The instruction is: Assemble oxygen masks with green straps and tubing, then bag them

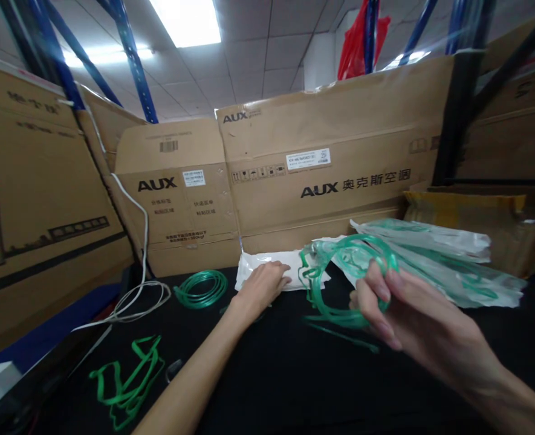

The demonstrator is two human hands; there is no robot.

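Note:
My right hand (412, 308) is closed around a looped coil of clear green tubing (340, 317), lifted above the black table. At the coil's left side hangs a tangle of green strap (310, 275) beside a clear fitting. My left hand (262, 287) rests on a white plastic packet (253, 263), its fingers slightly bent with a gap between thumb and forefinger. Left of that hand lies another green tubing coil (201, 290). A pile of flat green straps (129, 377) is at the front left, partly near my left forearm.
Clear-and-white bags with green contents (453, 266) are stacked at the right. Cardboard sheets (340, 133) wall off the back, and a box (471, 211) stands at the right. A white cable (147, 241) runs down the left side to the table.

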